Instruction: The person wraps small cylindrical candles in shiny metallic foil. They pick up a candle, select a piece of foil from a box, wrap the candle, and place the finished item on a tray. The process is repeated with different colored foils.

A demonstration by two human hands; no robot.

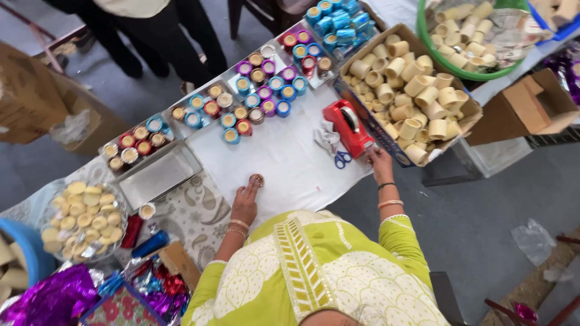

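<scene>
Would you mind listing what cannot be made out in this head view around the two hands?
- Left hand: its fingers reach the small round piece; too small to tell touching from gripping.
- Right hand by the red tape dispenser: whether the fingers hold tape is too small to see.
- Green tub: cut off by the top edge.
- Cardboard box: its depth is hidden by the piled rolls.
</scene>
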